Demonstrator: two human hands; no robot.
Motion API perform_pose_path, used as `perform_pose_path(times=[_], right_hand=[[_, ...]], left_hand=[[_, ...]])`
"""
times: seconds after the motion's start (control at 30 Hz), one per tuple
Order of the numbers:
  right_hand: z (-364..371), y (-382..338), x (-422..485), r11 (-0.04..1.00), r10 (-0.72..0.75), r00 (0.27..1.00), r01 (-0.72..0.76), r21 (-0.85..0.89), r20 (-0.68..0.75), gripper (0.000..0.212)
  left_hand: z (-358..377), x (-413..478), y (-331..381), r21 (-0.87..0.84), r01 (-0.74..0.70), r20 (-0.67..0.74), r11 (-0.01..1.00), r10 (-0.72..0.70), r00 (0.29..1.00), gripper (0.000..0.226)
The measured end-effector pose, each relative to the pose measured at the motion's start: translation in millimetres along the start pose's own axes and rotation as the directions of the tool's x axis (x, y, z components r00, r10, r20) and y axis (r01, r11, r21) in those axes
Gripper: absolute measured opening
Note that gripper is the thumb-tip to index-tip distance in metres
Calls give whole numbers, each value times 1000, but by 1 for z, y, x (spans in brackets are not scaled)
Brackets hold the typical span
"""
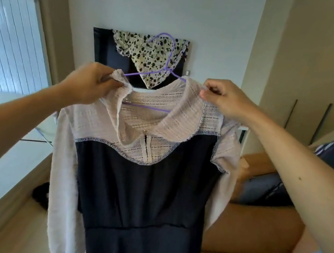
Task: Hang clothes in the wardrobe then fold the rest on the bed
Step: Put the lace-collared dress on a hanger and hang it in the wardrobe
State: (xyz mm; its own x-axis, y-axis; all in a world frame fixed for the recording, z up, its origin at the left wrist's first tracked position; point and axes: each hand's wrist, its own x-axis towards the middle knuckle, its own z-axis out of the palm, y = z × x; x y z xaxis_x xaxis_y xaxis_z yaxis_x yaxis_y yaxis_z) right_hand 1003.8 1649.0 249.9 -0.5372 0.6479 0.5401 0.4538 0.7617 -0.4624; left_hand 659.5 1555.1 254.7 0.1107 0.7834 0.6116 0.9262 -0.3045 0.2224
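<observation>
Dress [147, 189], navy with pale knit collar and sleeves, hung between and below 2 raised hands. Left hand [89, 83] pinched shut on collar's left edge; right hand [225, 98] pinched shut on right edge. Purple hanger [167, 65] sat inside neckline, hook rising above both hands. Beyond, floral garment [149, 53] draped over dark panel [105, 51] on wall.

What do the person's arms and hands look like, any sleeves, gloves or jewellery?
Both forearms are bare as far as the frame shows: no sleeves, gloves, watch or bracelets. The left hand and right hand show no rings on the visible fingers. The right forearm has a small dark mark partway along it.
</observation>
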Motion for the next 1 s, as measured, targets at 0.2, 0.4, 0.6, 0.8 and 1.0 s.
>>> perform_pose_path(times=[0.2, 0.4, 0.6, 0.8, 1.0], right_hand=[[33, 52, 97, 996, -87, 995, 88, -19, 43, 36], [70, 106, 180, 994, -97, 995, 97, 57, 0, 36], [112, 189, 249, 956, 135, 991, -123, 267, -26, 8], [164, 316, 269, 710, 525, 838, -526, 468, 146, 60], [184, 409, 294, 723, 641, 757, -652, 227, 129, 41]], left_hand=[[38, 57, -72, 100, 30, -210, 995, -8, 978, 28], [69, 128, -150, 126, -13, -295, 992, 51, 954, 44], [115, 226, -243, 94, -116, -295, 989, 139, 945, 31], [163, 335, -316, 94, -157, -218, 983, 174, 960, 38], [235, 436, -360, 64, -178, -173, 982, 186, 967, 39]])
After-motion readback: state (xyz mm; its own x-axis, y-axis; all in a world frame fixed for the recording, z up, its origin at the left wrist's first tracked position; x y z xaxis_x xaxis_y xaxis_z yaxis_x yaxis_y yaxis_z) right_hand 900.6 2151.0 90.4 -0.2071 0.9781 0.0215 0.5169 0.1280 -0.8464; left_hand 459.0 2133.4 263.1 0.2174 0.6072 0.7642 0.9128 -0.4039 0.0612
